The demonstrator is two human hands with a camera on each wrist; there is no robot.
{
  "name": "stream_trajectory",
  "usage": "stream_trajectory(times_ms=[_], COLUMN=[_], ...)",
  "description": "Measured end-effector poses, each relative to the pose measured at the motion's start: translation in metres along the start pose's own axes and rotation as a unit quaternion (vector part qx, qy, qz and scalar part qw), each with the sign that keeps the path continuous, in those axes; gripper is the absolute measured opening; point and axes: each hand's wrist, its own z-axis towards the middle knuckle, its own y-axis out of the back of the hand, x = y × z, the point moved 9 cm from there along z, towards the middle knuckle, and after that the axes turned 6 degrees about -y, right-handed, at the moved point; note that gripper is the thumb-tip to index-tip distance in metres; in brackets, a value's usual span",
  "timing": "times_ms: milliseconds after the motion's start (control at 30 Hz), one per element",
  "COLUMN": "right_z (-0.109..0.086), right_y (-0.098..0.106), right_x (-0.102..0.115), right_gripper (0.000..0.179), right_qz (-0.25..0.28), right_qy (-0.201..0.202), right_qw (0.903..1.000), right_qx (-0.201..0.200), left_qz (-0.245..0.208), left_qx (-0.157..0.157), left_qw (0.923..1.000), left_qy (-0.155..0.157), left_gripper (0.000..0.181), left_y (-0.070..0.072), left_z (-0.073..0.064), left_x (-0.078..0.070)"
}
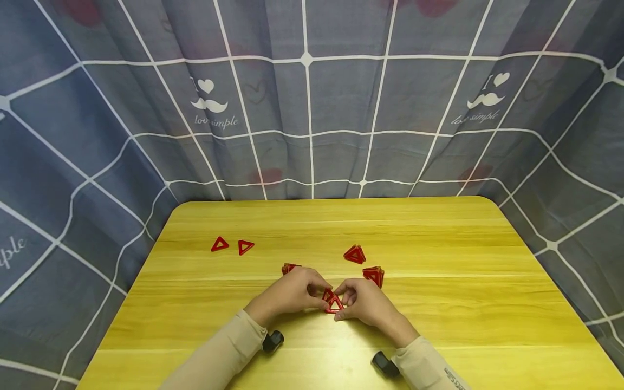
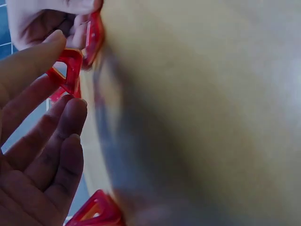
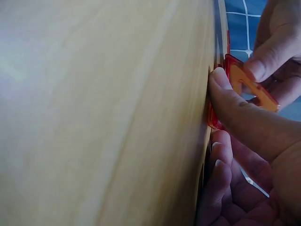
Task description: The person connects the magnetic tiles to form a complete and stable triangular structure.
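My left hand (image 1: 296, 291) pinches a hollow red triangle (image 2: 75, 70) between thumb and forefinger, tilted, its orange-looking face turned to the right wrist camera. Low over the table, my right hand (image 1: 369, 304) holds a second hollow red triangle (image 1: 333, 311) between thumb and fingers. The two triangles meet, overlapping in the head view, between my facing fingertips. Partly hidden behind my left hand is a small group of red triangles (image 1: 290, 266). Just beyond my right hand sits another group of red triangles (image 1: 374, 275).
A further group of red triangles (image 1: 354, 252) lies farther back on the yellow wooden table (image 1: 439, 244). Two single triangles rest at the back left, one red triangle (image 1: 215, 245) beside another red triangle (image 1: 239, 248). A grey checked curtain (image 1: 341, 108) surrounds the table's back and sides.
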Motion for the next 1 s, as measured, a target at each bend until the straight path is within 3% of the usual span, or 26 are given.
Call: stream_trajectory(times_ms=[333, 567, 733, 1000], right_z=[-0.001, -0.001, -0.001, -0.002], right_y=[0.000, 0.001, 0.001, 0.003], right_x=[-0.001, -0.002, -0.003, 0.003], right_gripper=[0.042, 0.049, 0.060, 0.052], right_qz=[0.007, 0.013, 0.009, -0.005], right_qy=[-0.006, -0.010, 0.006, 0.033], right_qw=[1.0000, 0.9999, 0.9999, 0.9995], right_qx=[-0.003, -0.005, 0.008, -0.001], left_qz=[-0.003, -0.025, 0.001, 0.046], left_qx=[0.003, -0.010, -0.018, -0.034], left_qw=[0.9995, 0.9993, 0.9997, 0.9983], left_qy=[0.031, 0.027, 0.013, -0.008], left_gripper=[0.035, 0.028, 0.019, 0.015], left_y=[-0.012, -0.013, -0.011, -0.006], left_z=[-0.004, -0.007, -0.008, -0.007], left_x=[0.009, 0.006, 0.006, 0.000])
